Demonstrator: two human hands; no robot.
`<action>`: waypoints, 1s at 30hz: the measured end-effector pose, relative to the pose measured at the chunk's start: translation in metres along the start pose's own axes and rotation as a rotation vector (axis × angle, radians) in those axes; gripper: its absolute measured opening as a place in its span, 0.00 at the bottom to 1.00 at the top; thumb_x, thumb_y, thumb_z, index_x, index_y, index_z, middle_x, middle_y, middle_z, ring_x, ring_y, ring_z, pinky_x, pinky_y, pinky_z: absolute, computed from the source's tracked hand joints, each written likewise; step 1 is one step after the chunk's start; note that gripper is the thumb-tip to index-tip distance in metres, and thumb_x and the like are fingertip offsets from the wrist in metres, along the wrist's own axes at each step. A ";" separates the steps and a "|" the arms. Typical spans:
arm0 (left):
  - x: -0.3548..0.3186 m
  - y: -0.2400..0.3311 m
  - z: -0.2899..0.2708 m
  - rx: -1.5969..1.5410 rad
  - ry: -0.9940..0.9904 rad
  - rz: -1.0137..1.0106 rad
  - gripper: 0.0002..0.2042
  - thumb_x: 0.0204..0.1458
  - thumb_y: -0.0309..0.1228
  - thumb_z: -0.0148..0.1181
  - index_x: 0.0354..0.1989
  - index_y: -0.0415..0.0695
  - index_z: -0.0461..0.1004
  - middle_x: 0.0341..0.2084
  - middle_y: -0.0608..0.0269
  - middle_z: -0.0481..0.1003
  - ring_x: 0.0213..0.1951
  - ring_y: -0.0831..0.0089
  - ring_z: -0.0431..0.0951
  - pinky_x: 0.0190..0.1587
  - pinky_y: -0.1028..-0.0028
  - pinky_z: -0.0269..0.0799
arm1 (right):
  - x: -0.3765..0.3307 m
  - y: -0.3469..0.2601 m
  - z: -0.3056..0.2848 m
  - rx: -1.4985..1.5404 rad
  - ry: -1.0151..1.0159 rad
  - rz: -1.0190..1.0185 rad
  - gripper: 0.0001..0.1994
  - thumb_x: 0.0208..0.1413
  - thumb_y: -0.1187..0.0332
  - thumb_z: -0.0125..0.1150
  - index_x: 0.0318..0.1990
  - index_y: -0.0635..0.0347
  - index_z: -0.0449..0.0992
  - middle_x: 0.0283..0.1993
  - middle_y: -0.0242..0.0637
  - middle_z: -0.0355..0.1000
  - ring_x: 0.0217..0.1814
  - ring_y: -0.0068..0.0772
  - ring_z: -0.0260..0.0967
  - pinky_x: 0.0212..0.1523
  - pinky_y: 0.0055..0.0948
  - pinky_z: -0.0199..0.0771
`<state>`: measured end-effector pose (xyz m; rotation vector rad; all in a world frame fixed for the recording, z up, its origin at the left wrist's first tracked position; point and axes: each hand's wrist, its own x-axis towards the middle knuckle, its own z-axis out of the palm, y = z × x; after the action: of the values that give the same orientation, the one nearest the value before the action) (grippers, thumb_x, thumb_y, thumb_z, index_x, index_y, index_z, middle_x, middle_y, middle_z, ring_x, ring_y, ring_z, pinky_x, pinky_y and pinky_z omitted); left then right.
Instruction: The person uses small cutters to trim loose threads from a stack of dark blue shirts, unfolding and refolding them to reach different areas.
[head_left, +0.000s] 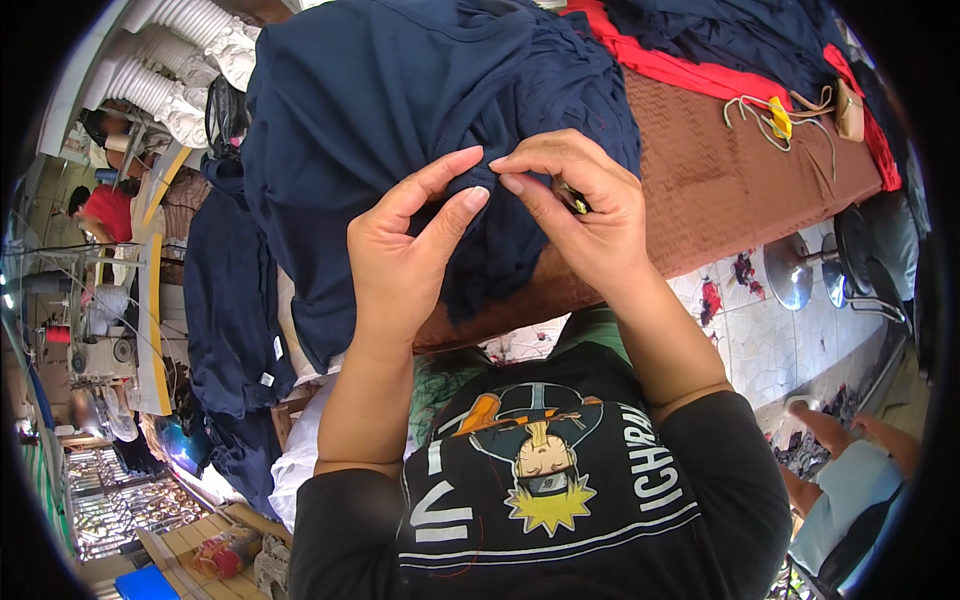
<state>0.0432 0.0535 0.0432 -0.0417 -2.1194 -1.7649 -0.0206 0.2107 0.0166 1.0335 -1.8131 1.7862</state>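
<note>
In front of me a large navy blue garment [350,130] lies in folds over the table. My left hand [415,220] pinches a gathered bit of it between thumb and forefinger. Fingertips of my right hand [590,200] meet the same spot from the other side, thumb and forefinger nearly together. Whether they grip cloth or a thread is too small to make out. Tucked in the right palm is a small tool with dark and yellow-green parts [575,198], mostly hidden by the fingers.
A brown cloth [720,150] covers the table. On its right lie a yellow item [780,118] with cords and a tan block [849,110]. More navy clothing [230,300] hangs at the left. Sewing machines [105,355] and a person in red [108,212] are farther left; another person [850,500] sits lower right.
</note>
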 end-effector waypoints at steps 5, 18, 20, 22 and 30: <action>-0.001 0.001 -0.002 0.056 -0.024 0.033 0.14 0.49 0.23 0.66 0.46 0.40 0.80 0.39 0.62 0.81 0.41 0.79 0.77 0.48 0.78 0.69 | 0.004 0.001 -0.001 -0.170 -0.042 -0.125 0.12 0.42 0.85 0.62 0.36 0.64 0.76 0.37 0.38 0.74 0.35 0.34 0.74 0.33 0.27 0.75; -0.004 -0.002 0.000 0.040 -0.012 0.009 0.15 0.48 0.24 0.68 0.47 0.42 0.80 0.37 0.64 0.80 0.38 0.80 0.75 0.46 0.79 0.69 | 0.000 -0.013 -0.020 -0.045 -0.056 0.182 0.12 0.51 0.71 0.68 0.41 0.62 0.73 0.34 0.37 0.71 0.35 0.29 0.70 0.36 0.26 0.69; -0.005 -0.003 0.000 -0.029 -0.022 -0.033 0.16 0.49 0.24 0.68 0.48 0.40 0.79 0.37 0.64 0.80 0.39 0.82 0.74 0.46 0.81 0.69 | -0.002 -0.016 -0.024 -0.117 -0.099 0.153 0.12 0.49 0.71 0.68 0.40 0.61 0.74 0.36 0.39 0.72 0.37 0.37 0.73 0.38 0.28 0.72; -0.005 -0.003 0.000 -0.007 -0.013 -0.010 0.16 0.48 0.24 0.68 0.47 0.41 0.80 0.36 0.64 0.80 0.38 0.82 0.74 0.46 0.80 0.69 | -0.003 -0.017 -0.023 -0.165 -0.112 0.058 0.13 0.48 0.72 0.67 0.41 0.61 0.74 0.37 0.40 0.73 0.39 0.42 0.74 0.39 0.30 0.73; -0.004 -0.003 -0.001 0.192 -0.030 0.103 0.16 0.47 0.22 0.68 0.47 0.40 0.80 0.34 0.66 0.79 0.37 0.83 0.74 0.43 0.82 0.69 | 0.006 -0.014 -0.021 -0.440 -0.169 -0.193 0.10 0.45 0.73 0.67 0.36 0.58 0.75 0.35 0.34 0.73 0.36 0.40 0.72 0.34 0.32 0.67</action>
<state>0.0463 0.0530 0.0391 -0.1250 -2.2553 -1.5061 -0.0189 0.2308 0.0326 1.1526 -2.0045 1.1459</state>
